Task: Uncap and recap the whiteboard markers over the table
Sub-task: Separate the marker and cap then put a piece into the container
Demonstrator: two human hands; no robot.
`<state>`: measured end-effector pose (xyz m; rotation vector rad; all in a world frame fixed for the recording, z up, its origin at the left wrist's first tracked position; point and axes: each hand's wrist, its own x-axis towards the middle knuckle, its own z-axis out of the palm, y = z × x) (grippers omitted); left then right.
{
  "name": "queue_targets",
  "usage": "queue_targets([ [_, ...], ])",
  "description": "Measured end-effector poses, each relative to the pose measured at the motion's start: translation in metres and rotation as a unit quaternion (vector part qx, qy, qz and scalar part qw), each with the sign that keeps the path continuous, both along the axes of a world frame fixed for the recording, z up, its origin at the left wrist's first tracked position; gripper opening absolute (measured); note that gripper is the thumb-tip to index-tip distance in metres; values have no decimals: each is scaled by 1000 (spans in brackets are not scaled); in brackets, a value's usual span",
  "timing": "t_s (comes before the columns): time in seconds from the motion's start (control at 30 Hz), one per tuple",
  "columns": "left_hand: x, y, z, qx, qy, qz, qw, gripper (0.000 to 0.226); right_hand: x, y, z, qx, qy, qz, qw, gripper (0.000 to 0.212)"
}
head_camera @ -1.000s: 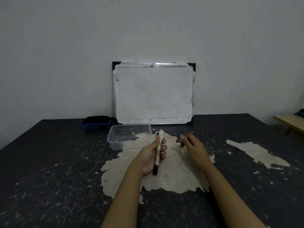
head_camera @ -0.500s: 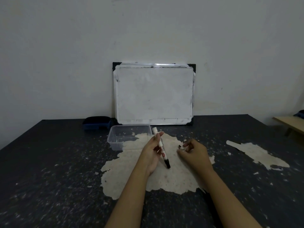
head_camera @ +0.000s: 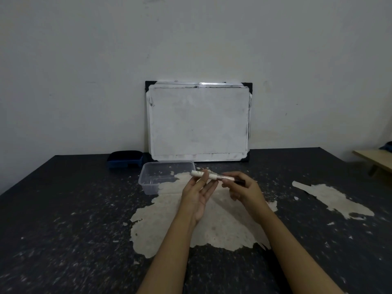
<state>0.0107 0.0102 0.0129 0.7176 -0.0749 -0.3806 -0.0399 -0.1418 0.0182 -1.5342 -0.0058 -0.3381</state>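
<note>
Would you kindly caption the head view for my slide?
Both hands, left hand and right hand, hold a whiteboard marker level above the table.

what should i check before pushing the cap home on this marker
1. White-barrelled whiteboard marker lies roughly level between both hands: ok.
2. Left hand grip on the barrel: fingertips only, palm open: not ok for a firm push.
3. Right hand at the marker's dark end: ok.
4. Cap fully seated or still loose: cannot tell, fingers hide the joint.
5. Marker held above the black speckled table, not resting on it: ok.
6. Clear plastic rectangular tub close behind the left hand: ok, not touching.
</note>
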Motion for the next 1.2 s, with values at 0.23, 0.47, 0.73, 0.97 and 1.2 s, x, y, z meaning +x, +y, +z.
queue_targets([
  [0.23,-6,-3,0,-21,62,-45,997,29,9,2,-5,169,-17,-111,979,16],
  [0.47,-3,-1,-3,-43,142,-81,986,53,0,-3,1,0,-163,-188,968,12],
  [0.73,-7,-1,-7,1,120,-138,983,19,-2,-2,5,-180,-212,-182,943,5],
  [0.97,-4,2,-7,15,112,-136,984,25,1,-9,-1,-99,-173,-250,948,18],
  [1.2,-1,6,-10,98,79,-172,977,23,5,-18,-1,62,-101,-292,949,27],
])
